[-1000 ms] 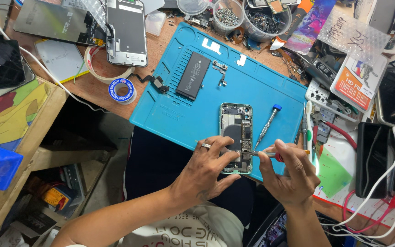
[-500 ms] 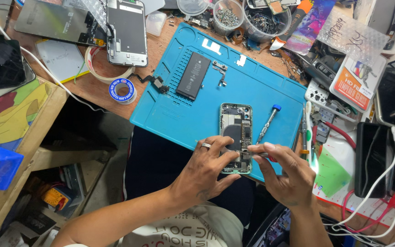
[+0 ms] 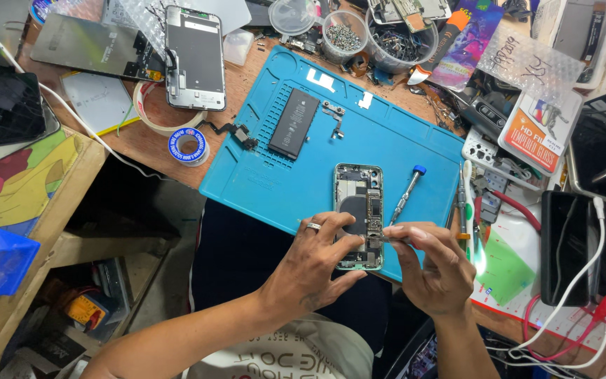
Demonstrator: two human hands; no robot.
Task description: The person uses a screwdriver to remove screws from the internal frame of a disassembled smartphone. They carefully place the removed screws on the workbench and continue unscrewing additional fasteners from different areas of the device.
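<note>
We are looking down at an opened phone body [image 3: 359, 210] lying near the lower edge of a blue work mat [image 3: 261, 175], just right of the frame's centre. The left hand [image 3: 317, 263] is covering the phone's lower left portion, its fingers curling over the frame and pressing it to the mat; a ring is showing on one finger. The right hand [image 3: 433, 270] is pinching a slim metal tool [image 3: 386, 239] between thumb and fingertips, and its tip is meeting the phone's lower right interior. We cannot tell whether the tool is a pair of tweezers or a fine driver, since the fingers are hiding most of its length, and the part it is touching is too small to make out.

A blue-capped screwdriver [image 3: 407, 193] is lying on the mat just right of the phone, apart from both hands. A black battery [image 3: 294, 123] is resting in the mat's upper left area, and a small metal bracket [image 3: 333, 116] beside it. A detached screen assembly [image 3: 194, 56] is lying off the mat toward the upper left. The clutter along the upper and right edges is being cut off by the frame.
</note>
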